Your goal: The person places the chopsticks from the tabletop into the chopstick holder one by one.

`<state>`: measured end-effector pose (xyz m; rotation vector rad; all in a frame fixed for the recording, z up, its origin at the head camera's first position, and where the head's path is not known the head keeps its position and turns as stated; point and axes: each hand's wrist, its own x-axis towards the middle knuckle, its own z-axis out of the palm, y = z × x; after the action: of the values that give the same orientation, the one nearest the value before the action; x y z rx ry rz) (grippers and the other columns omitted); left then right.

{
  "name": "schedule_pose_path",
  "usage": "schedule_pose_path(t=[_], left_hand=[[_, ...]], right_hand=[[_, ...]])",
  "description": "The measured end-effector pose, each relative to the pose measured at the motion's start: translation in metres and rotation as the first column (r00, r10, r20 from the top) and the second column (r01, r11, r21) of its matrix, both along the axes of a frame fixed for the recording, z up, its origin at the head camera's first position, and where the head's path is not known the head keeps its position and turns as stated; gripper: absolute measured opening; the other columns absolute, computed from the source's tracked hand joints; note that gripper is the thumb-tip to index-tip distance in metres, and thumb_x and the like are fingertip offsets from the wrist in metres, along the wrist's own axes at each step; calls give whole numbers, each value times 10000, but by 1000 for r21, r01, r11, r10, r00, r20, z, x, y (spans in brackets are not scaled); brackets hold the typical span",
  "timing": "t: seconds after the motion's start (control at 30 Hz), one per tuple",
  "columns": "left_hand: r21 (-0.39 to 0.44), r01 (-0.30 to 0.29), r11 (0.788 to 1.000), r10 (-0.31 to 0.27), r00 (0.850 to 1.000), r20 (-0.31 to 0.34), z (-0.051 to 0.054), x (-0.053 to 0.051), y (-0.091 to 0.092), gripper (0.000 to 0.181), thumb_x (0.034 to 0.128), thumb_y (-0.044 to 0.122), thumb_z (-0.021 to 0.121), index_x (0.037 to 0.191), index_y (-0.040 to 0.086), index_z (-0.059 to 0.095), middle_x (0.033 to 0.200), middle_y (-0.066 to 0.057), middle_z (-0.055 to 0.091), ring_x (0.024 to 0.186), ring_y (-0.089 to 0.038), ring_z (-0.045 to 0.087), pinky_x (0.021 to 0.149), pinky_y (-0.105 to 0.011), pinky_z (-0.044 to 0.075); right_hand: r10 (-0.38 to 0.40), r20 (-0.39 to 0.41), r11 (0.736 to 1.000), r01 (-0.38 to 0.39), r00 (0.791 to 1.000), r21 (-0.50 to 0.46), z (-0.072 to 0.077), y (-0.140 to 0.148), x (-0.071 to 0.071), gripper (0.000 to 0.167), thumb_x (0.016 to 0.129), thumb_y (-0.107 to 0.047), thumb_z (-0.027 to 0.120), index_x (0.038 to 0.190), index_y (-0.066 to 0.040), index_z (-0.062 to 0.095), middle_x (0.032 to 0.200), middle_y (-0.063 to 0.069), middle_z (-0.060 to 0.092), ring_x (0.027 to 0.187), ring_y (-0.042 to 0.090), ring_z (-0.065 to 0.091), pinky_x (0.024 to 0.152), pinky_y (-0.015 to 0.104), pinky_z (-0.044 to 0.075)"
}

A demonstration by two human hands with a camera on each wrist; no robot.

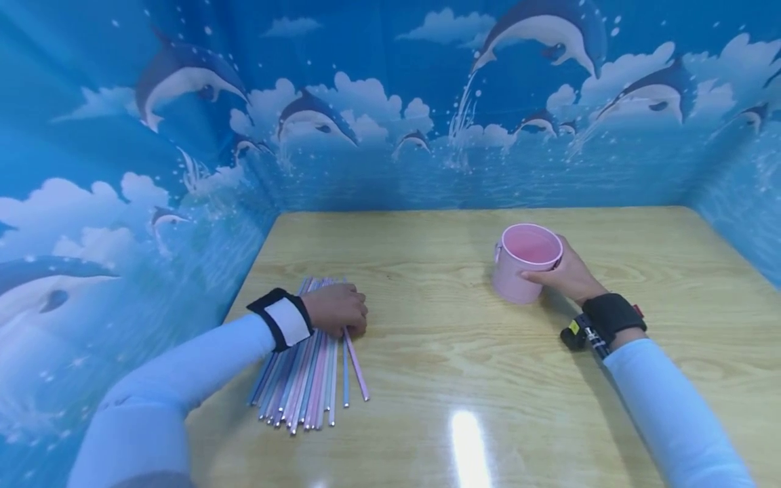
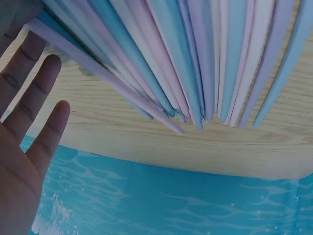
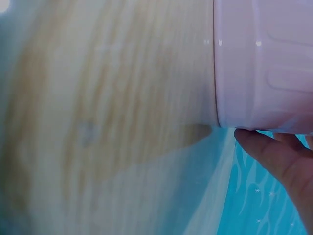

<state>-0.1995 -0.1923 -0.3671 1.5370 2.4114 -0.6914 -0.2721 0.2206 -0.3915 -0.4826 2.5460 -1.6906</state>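
A loose bundle of slim pastel sticks (image 1: 305, 386) in pink, blue, purple and white lies fanned out at the table's left. My left hand (image 1: 337, 308) is over their far part. In the left wrist view, its thumb and nearest finger pinch the end of a pink stick (image 2: 105, 73) at the bundle's edge; the other fingers stretch out loosely. Right of the middle is a pink pail (image 1: 518, 274), upright, its inside only partly visible. My right hand (image 1: 567, 274) grips its right side, thumb across the front; the fingers behind it are mostly hidden.
The wood-grain table (image 1: 427, 352) is bounded at the back and sides by a blue curtain (image 1: 378, 169) printed with dolphins. A black camera (image 1: 575, 333) hangs from the right wrist strap (image 1: 612, 315). Light glares off the table's front.
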Motion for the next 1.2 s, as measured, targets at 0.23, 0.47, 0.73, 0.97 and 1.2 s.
schedule_pose_path(t=[0.23, 0.47, 0.73, 0.97, 1.2], left_hand=[[-1, -48, 999, 48, 998, 37, 4, -1, -1, 155, 612, 180, 666, 691, 285, 583, 697, 139, 539, 679, -71, 482, 729, -279, 400], [74, -75, 994, 72, 996, 46, 13, -8, -1, 124, 661, 275, 665, 771, 306, 619, 729, 137, 592, 695, -51, 536, 680, -235, 431], [335, -1, 942, -3, 1000, 13, 44, -21, 1, 93, 719, 243, 628, 809, 251, 650, 739, 109, 606, 685, -48, 552, 642, -238, 444], [467, 133, 874, -35, 977, -212, 104, -36, 25, 80, 735, 239, 626, 787, 200, 672, 688, 51, 598, 627, -86, 539, 580, -236, 426], [411, 185, 893, 38, 877, -478, 171, -55, 79, 156, 768, 136, 588, 901, 189, 652, 836, -15, 619, 779, -147, 543, 684, -268, 432]], right_hand=[[3, 7, 1000, -3, 1000, -6, 0, 0, 1, 823, 639, -110, 716, 1294, -128, 218, 1218, 96, 371, 1067, 181, 406, 880, 281, 355], [-2, 23, 1000, 2, 1000, -11, 1, 2, 1, 823, 644, -120, 714, 1294, -119, 208, 1223, 108, 361, 1095, 236, 389, 908, 359, 334], [3, 10, 1000, -3, 1000, -8, 0, 2, -1, 829, 639, -127, 719, 1294, -112, 211, 1222, 110, 370, 1100, 247, 390, 913, 395, 324], [19, -21, 999, -20, 1000, -32, 1, 5, -2, 799, 646, -105, 711, 1286, -127, 234, 1215, 96, 383, 1082, 221, 406, 877, 286, 358], [31, -1, 997, -31, 1000, -68, -1, -1, 0, 799, 649, -106, 708, 1284, -130, 224, 1220, 108, 373, 1102, 250, 394, 915, 405, 330]])
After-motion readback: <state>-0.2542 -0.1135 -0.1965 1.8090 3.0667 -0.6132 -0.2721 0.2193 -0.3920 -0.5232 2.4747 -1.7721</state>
